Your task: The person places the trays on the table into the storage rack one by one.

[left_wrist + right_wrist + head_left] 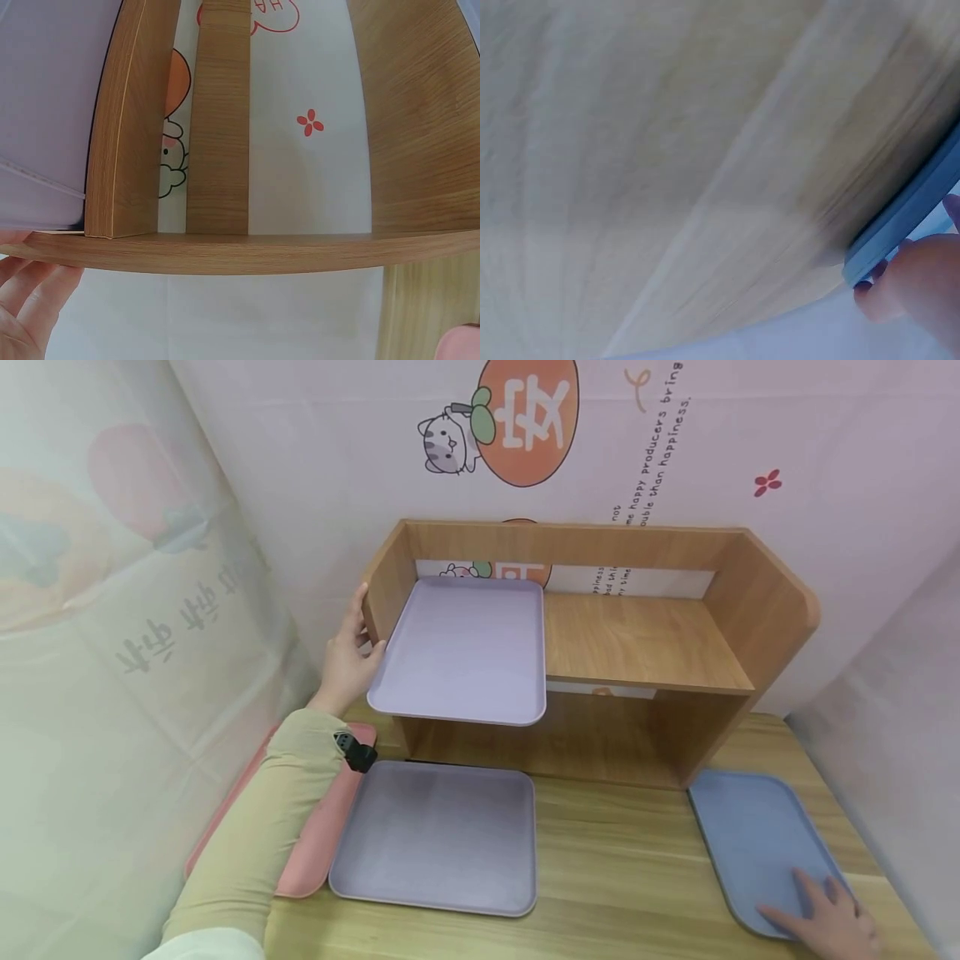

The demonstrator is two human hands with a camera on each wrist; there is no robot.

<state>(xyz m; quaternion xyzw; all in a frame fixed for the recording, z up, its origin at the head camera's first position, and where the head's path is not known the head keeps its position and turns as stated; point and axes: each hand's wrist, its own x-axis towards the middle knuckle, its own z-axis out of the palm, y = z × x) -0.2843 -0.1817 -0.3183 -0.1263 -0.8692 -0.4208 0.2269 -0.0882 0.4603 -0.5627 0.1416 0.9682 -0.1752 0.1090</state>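
Observation:
A lilac tray [465,647] lies on the left half of a wooden desk shelf [637,639] and overhangs its front edge. My left hand [348,652] is at the tray's left edge. Its thumb touches the rim and its fingers [30,300] lie straight along the shelf's side panel [131,120]. A blue tray [757,835] lies flat on the table at the right. My right hand [825,910] rests on its near corner with fingers laid flat. Its thumb [915,285] sits at the tray's rim [907,217].
A second lilac tray [435,835] lies on the wooden table [622,868] below the shelf. A pink tray [318,843] lies beside it, partly under my left forearm. Printed sheets wall in the left, back and right sides.

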